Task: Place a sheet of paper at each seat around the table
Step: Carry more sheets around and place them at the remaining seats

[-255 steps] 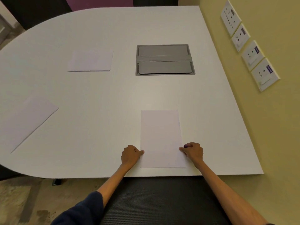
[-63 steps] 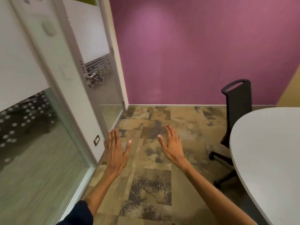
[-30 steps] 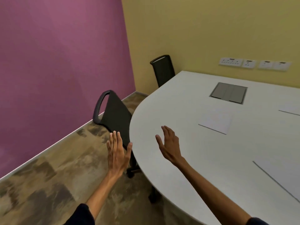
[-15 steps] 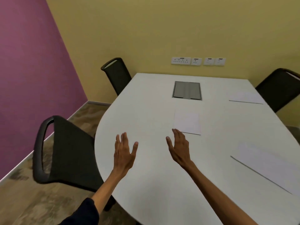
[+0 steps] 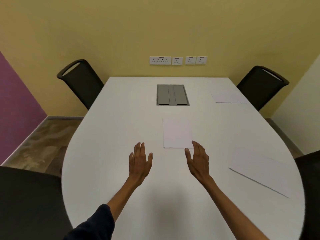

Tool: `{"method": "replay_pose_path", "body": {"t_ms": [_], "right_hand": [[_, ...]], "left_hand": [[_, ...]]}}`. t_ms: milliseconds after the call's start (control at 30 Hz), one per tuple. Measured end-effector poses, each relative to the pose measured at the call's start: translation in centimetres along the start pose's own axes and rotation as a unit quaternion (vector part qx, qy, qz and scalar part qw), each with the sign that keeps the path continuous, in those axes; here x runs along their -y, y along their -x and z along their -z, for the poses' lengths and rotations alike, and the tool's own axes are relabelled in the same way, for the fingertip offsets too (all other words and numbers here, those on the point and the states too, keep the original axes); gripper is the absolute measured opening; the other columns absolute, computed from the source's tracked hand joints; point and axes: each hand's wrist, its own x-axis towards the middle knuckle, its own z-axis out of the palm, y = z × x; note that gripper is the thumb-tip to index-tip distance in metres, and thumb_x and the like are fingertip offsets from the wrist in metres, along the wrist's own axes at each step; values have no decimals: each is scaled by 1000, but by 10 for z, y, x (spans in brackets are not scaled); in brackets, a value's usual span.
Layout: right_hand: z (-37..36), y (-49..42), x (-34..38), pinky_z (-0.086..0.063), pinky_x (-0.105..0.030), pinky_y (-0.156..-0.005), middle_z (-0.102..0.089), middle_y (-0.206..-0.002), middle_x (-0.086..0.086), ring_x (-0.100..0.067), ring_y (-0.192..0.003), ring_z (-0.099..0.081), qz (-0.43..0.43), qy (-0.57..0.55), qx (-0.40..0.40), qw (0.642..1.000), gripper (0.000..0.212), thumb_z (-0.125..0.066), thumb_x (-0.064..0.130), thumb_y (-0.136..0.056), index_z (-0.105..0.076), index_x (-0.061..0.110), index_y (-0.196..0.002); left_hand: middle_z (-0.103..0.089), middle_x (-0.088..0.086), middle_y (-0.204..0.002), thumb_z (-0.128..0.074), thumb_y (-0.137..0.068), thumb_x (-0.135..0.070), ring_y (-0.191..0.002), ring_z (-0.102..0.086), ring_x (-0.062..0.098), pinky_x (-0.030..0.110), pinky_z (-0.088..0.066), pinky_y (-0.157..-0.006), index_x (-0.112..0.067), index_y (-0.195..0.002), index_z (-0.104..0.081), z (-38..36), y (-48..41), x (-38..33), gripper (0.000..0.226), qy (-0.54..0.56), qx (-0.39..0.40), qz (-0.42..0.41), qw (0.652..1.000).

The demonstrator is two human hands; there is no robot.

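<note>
Table [image 5: 121, 118]: we now face it from the rounded end, where half a second ago we still came at it from the left corner; a second before that we were looking at the door and bare floor. The walk round has brought us to a fresh standing place.

Chairs: the far-left chair [image 5: 81, 80] and the near-left chair [image 5: 26, 201] have no paper before them, while the far-right chair [image 5: 261, 84] has. From this we judge the left side is still to be served.

Near-right sheet [image 5: 259, 170]: it lies flat and askew by the right edge, in front of a dark seat that shows only at the frame's border.

Middle sheet [image 5: 176, 132]: it lies flat at the table's centre line, this side of the grey cable hatch [image 5: 172, 94]. It may be a single page or a small stack (we cannot tell its thickness from here).

Far-right sheet [image 5: 228, 97]: flat at its seat, apparently done.

Left hand [image 5: 140, 161]: fingers spread, palm down, holding nothing, above bare tabletop.

Right hand [image 5: 198, 160]: also spread and empty, its fingertips [image 5: 194, 143] just at the middle sheet's near right corner; whether they touch it we cannot say.

Meaning: both hands are free beside the middle sheet, so we read the next step as lifting paper from there for an unserved left seat.
</note>
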Motion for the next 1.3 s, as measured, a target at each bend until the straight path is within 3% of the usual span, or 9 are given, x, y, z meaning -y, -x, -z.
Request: {"method": "replay_pose_path", "body": {"t_ms": [67,133,233,333,567,767,900,1033,1300], "right_hand": [[-3,-21,-11,-31,-41,-107,-45,-147,1,-18,-137,-37,-16,2,3,1000,52,-46,42,-99,-41,16,-144],[-6,-43,-22,-31,-41,-107,-46,-147,0,-19,-137,-37,-27,-3,4,1000,54,-46,43,-98,-40,15,-144],[-12,-76,-35,-31,-42,-107,-48,-145,-1,-21,-135,-41,-33,7,14,999,52,-48,41,-98,-42,14,-143],[-22,-101,-52,-32,-42,-104,-55,-136,-2,-23,-127,-49,-69,7,47,996,49,-51,39,-97,-46,14,-139],[-66,-145,-91,-33,-41,-101,-59,-128,-1,-23,-118,-55,-134,28,115,984,44,-52,36,-96,-48,16,-134],[-105,-179,-121,-35,-43,-102,-54,-136,-5,-26,-126,-50,-172,59,145,973,46,-50,36,-97,-46,12,-136],[-127,-199,-139,-37,-45,-102,-50,-138,-10,-29,-129,-45,-209,71,148,964,54,-53,40,-95,-42,12,-140],[-146,-211,-150,-38,-48,-101,-44,-140,-14,-32,-132,-40,-234,92,165,954,69,-59,48,-90,-37,10,-144],[-171,-214,-153,-40,-43,-94,-44,-136,-11,-29,-127,-40,-231,131,137,954,63,-66,42,-86,-45,10,-136]], "left_hand": [[-26,12,-159,-43,-100,-34,-142,-37,26,39,-29,-114,-7,-151,-28,-13,-18,-8,59,3,19,3,1000],[-37,11,-154,-44,-100,-33,-132,-49,26,37,-33,-109,-9,-149,-32,-26,-36,-17,56,5,37,0,999],[-69,9,-115,-49,-96,-31,-109,-63,28,36,-45,-93,-14,-134,-51,-43,-68,-27,42,27,61,21,998],[-73,6,-96,-53,-93,-27,-99,-65,27,34,-48,-84,-14,-117,-63,-58,-99,-34,29,51,77,55,994],[-73,6,-102,-54,-91,-22,-100,-65,28,31,-46,-81,-12,-112,-66,-106,-160,-23,27,33,108,98,989],[-64,8,-125,-54,-95,-25,-117,-58,25,32,-43,-95,-9,-127,-59,-160,-193,-4,36,34,143,107,983],[-51,11,-138,-53,-97,-30,-126,-50,27,34,-38,-101,-8,-141,-43,-192,-212,-1,50,44,175,123,976],[-41,13,-142,-56,-94,-34,-124,-51,32,39,-42,-97,-9,-148,-30,-218,-225,-2,65,48,177,150,971],[-45,10,-130,-61,-91,-32,-114,-53,27,32,-43,-79,-9,-135,-48,-249,-233,-6,52,34,136,159,977]]}}
